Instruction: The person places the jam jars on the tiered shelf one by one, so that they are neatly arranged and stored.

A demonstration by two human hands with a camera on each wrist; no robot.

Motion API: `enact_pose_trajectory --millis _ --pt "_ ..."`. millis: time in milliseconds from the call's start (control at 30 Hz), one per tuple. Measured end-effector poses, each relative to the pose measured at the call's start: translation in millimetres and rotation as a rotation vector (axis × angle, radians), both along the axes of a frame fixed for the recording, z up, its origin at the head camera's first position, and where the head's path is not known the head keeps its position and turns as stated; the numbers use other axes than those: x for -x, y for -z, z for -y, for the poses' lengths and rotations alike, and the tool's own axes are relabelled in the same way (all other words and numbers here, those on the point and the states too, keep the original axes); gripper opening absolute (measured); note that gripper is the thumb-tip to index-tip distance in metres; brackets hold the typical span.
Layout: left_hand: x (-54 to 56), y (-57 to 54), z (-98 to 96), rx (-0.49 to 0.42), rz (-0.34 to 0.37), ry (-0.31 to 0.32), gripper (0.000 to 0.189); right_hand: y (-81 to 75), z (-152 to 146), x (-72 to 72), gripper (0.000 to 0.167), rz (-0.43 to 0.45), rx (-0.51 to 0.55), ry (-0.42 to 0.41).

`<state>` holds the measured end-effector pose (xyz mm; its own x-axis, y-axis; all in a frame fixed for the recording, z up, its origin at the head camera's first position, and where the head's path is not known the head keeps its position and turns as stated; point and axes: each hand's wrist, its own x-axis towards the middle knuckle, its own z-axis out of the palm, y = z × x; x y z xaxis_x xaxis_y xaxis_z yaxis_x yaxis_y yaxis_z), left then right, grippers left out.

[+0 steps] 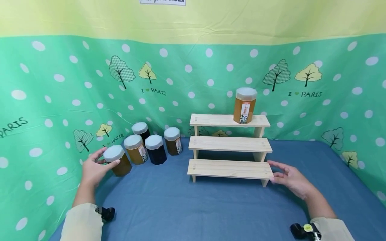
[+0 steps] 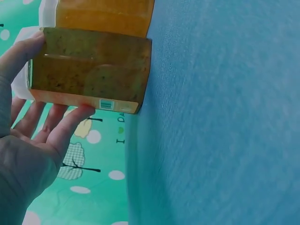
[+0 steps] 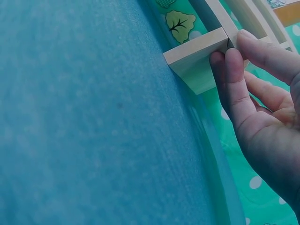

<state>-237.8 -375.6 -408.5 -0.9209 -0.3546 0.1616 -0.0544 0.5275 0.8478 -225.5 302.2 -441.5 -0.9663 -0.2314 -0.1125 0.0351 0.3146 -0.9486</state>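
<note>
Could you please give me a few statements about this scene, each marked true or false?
1. The left hand has its fingers on the leftmost jar. True.
2. Only three jars are in view. False: five stand on the blue cloth, one on the wooden stand.
3. The right hand touches the right end of the bottom step. True.
4. The middle step holds a jar. False: the stand's only jar is on the top step.
5. That jar bears a label. True.

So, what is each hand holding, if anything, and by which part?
Left hand: the leftmost jar, by opposite sides. Right hand: the wooden stand, by its lowest step, at the right end.
</note>
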Motion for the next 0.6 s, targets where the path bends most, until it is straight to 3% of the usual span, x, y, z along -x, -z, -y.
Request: enact_pose_trajectory --millis 600 --pt "-25.6 1.7 -17.0 0.038 -0.05 0.013 0.082 -1.2 0.7 -1.9 0.084 0.004 -0.011 0.014"
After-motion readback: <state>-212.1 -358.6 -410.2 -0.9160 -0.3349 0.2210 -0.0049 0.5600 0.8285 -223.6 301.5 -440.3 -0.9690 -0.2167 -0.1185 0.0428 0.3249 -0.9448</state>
